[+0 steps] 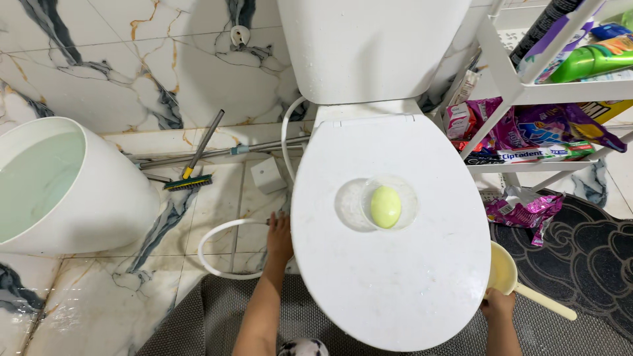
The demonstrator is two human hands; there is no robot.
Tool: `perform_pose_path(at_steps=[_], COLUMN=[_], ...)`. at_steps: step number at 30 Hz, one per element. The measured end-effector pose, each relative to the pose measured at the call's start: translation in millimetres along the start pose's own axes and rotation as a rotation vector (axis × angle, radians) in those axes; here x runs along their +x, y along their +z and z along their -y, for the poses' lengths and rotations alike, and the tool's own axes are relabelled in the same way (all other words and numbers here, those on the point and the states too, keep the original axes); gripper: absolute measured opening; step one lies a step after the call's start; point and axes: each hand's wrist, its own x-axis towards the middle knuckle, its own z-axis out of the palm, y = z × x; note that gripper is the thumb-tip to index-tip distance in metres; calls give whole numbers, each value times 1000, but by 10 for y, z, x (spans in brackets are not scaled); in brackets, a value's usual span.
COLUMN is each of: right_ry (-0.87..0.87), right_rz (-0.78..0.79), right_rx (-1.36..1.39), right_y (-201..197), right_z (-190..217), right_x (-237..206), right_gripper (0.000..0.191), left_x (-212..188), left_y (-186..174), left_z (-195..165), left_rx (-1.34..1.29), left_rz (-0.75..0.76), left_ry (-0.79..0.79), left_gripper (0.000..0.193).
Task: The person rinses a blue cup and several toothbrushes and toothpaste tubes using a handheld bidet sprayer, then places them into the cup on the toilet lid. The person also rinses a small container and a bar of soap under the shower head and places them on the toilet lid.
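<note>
A white toilet with its lid (389, 277) closed fills the middle. On the lid sits a clear round dish (377, 203) with a pale yellow-green oval soap (386, 206) in it. My left hand (279, 238) reaches down beside the left rim of the toilet, near a white hose (211, 240) looped on the floor; its fingers are partly hidden. My right hand (498, 304) grips a cream plastic scoop (502, 269) with a long handle, held at the toilet's right edge.
A large white bucket (99, 198) full of water stands at the left. A small brush with a metal handle (196, 158) lies on the marble floor. A white shelf rack (521, 92) holds bottles and purple packets at the right. Grey mats lie below.
</note>
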Motion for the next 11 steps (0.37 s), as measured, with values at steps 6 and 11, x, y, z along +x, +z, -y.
perform_pose_path(at_steps=[6,11], right_ry=[-16,95], right_rz=[-52,-141], right_rx=[44,-41], right_y=[-269,-621], right_z=[-113,285], right_x=[-217,-811], right_gripper=[80,84], left_x=[-143,-1055], left_y=[246,87], left_z=[23,97], left_rx=[35,-224], left_rz=[87,231], left_ry=[82,-16], left_gripper=[70,80])
